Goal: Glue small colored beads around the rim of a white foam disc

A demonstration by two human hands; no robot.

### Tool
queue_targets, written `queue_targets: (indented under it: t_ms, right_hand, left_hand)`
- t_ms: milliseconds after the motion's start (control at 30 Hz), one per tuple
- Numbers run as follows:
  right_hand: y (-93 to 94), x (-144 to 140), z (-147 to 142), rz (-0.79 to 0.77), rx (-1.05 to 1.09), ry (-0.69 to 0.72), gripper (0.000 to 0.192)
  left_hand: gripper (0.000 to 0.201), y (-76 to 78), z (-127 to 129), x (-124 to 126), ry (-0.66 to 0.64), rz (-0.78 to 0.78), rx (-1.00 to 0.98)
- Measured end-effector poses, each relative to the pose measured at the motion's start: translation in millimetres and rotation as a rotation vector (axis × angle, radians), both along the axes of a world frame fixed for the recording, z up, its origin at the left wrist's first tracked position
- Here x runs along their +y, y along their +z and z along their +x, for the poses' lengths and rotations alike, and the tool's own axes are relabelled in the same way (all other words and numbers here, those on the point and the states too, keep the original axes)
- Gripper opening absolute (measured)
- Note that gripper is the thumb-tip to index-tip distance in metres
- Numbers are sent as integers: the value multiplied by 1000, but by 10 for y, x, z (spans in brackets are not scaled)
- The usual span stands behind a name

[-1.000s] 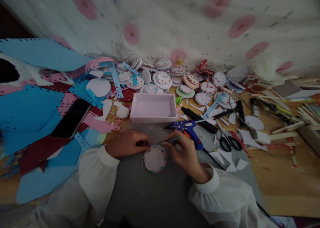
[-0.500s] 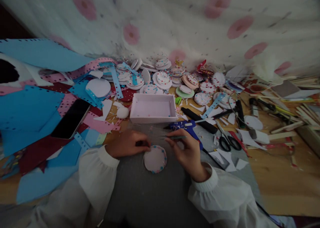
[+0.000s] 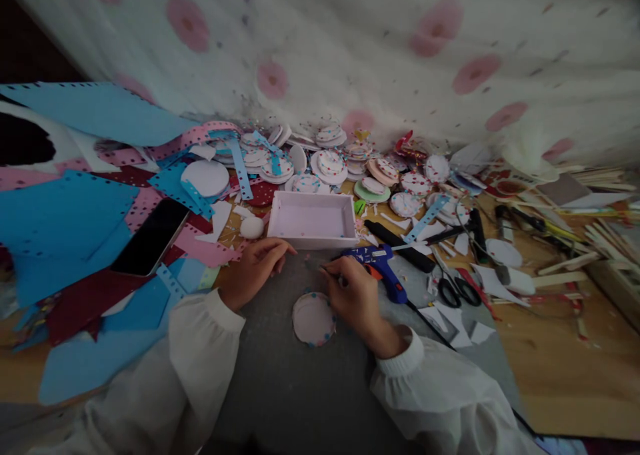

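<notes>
A round, pale pink disc [image 3: 314, 318] with blue and red beads along its rim lies on the grey mat [image 3: 295, 388]. My left hand [image 3: 257, 272] is off the disc, near the front left corner of the white open box [image 3: 313, 243]. Its fingers are loosely bent, the index finger reaches right, and nothing shows in them. Just above the disc's right edge, my right hand [image 3: 353, 298] pinches thin tweezers [image 3: 327, 268], mostly hidden by the fingers. A few tiny beads sit in the box. Behind the right hand lies a blue glue gun [image 3: 375, 258].
Behind the box are piled beaded discs [image 3: 330, 165]. Blue sheets [image 3: 65, 215] and a phone [image 3: 150, 238] cover the left side. Black-handled scissors [image 3: 459, 292], paper scraps [image 3: 453, 322] and wooden sticks [image 3: 620, 242] lie to the right. A white ball [image 3: 251, 227] sits beside the box.
My left hand has let go of the disc's edge and moved up and left, towards the box. My right hand has shifted slightly left and turned, with the tweezers. The view has shifted slightly.
</notes>
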State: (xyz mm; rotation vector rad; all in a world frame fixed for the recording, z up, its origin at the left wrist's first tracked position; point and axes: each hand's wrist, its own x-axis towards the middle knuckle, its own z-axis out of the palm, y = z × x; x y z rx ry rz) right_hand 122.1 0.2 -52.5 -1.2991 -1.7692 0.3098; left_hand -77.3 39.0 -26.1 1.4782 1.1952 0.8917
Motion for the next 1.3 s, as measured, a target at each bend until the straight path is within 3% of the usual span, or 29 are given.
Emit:
queue_targets:
  t_ms: [200, 333, 467, 867, 1300]
  right_hand:
    - [103, -95, 12, 144, -12, 51, 16]
    - [194, -172, 10, 240, 116, 100, 21]
    - [220, -207, 20, 193, 203, 102, 22]
    - [297, -256, 83, 22, 442, 16, 19]
    - [265, -234, 110, -47, 385, -33, 17]
  left_hand:
    - [26, 85, 25, -11, 11, 32, 71]
    - [26, 114, 35, -32, -76, 33, 115]
    - [25, 106, 53, -62, -170, -19, 148]
    - [23, 120, 94, -50, -172, -34, 170]
    - [18, 102, 105, -57, -216, -61, 195]
